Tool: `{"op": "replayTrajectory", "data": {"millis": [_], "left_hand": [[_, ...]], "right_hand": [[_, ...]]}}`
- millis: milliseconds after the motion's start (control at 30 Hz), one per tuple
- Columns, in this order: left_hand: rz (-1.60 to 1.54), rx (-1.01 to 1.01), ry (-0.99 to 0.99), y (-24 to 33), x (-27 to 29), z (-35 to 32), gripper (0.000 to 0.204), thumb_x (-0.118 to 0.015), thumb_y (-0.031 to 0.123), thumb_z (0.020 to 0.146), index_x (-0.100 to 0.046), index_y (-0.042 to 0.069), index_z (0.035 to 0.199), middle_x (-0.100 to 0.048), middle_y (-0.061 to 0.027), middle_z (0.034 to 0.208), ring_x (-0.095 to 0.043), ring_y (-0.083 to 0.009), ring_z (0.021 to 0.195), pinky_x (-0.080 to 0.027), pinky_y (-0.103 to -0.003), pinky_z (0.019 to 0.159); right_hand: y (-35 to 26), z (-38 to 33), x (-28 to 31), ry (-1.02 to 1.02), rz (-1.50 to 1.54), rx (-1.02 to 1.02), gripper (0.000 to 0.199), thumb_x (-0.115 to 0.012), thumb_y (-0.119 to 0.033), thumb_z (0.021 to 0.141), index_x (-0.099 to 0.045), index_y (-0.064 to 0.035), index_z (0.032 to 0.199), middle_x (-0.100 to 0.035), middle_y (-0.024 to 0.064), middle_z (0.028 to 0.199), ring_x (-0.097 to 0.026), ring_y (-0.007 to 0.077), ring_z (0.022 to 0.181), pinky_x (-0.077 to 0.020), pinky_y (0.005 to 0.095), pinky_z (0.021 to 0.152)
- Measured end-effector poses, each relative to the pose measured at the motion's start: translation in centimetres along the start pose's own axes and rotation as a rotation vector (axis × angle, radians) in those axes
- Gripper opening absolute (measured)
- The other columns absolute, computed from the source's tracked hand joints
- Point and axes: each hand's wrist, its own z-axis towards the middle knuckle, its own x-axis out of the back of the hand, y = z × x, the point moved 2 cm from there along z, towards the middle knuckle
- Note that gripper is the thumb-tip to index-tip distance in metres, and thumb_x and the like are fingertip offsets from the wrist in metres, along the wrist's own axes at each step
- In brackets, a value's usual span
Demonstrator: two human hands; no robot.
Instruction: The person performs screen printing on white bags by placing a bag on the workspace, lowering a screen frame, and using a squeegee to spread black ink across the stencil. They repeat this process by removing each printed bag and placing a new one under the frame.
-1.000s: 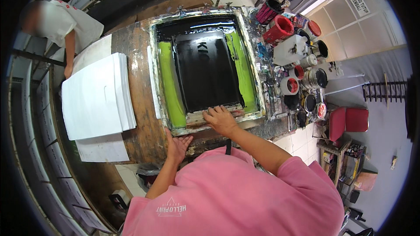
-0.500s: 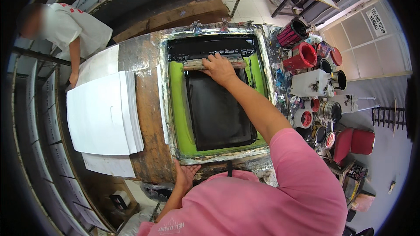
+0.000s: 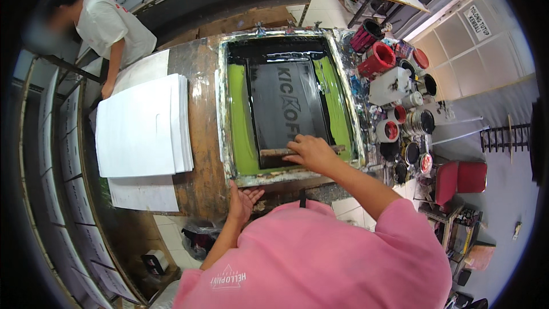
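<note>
Across the stained wooden counter [image 3: 203, 117] lay our screen frame [image 3: 225, 109]; our right hand [image 3: 311, 153] gripped the squeegee [image 3: 273, 153] near its closest end, our left hand [image 3: 245, 203] unclenched at its near-left corner.

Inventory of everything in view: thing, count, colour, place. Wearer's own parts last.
Table: 1, stained brown, centre
Screen: 1, green and black in a paint-smeared frame, on table
Squeegee: 1, brown, across screen's near end
Paper stack: 1, white, table's left side
Pots: ten or more, mixed colours, right of screen
Jerrycan: 1, white, among pots
Chair: 1, red, far right
Wall rack: 1, black, right wall
Shelving: several tiers, dark with pale fronts, left
Co-worker: 1, white shirt, upper left
Shirt: 1, pink, lower edge
Left hand: 1, bare, open, at screen's near left corner
Right hand: 1, bare, gripping squeegee
</note>
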Motion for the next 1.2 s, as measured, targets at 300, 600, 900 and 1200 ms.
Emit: {"op": "replayTrajectory", "data": {"millis": [300, 600, 900, 1200], "left_hand": [[0.072, -0.443, -0.633, 10.2, -6.6, -5.3, 0.068, -0.056, 0.049, 0.108, -0.043, -0.002, 0.149, -0.053, -0.0308, 0.148, -0.053, -0.0416, 0.141, -0.041, -0.055, 0.12], [1.317, -0.845, 0.504, 8.2, -1.3, 7.2, 0.084, -0.086, 0.047, 0.085, -0.055, -0.014, 0.134, -0.06, -0.035, 0.127, -0.061, -0.0481, 0.116, -0.05, -0.05, 0.101], [1.265, -0.422, 0.762, 1.8, 0.1, 7.3, 0.072, -0.091, 0.051, 0.076, -0.066, -0.005, 0.113, -0.072, -0.0255, 0.111, -0.068, -0.0436, 0.11, -0.052, -0.052, 0.095], [0.964, -0.515, 0.669, 0.3, -1.2, 8.3, 0.042, -0.083, 0.028, 0.084, -0.071, -0.001, 0.113, -0.076, -0.0132, 0.092, -0.072, -0.0275, 0.084, -0.055, -0.041, 0.081]], "right_hand": [[-9.2, -3.6, 9.0, 0.606, -0.358, -0.025, 0.036, -0.069, -0.041, 0.092, -0.066, -0.0105, 0.111, -0.063, 0.0101, 0.101, -0.06, 0.03, 0.099, -0.0371, 0.058, 0.103], [-8.7, 1.7, 19.5, 0.94, -0.405, 0.158, 0.042, -0.068, -0.05, 0.093, -0.071, -0.0088, 0.085, -0.068, 0.0057, 0.079, -0.065, 0.0261, 0.081, -0.0391, 0.047, 0.085], [-7.7, 2.0, 20.4, 0.978, -0.412, 0.187, 0.043, -0.066, -0.052, 0.096, -0.073, -0.0094, 0.093, -0.067, 0.0063, 0.079, -0.065, 0.0254, 0.079, -0.0386, 0.0452, 0.083], [-7.7, 3.0, 21.2, 0.923, -0.326, 0.187, 0.049, -0.063, -0.055, 0.095, -0.076, -0.0079, 0.092, -0.072, 0.0101, 0.086, -0.067, 0.0273, 0.087, -0.0394, 0.0498, 0.093]]}}
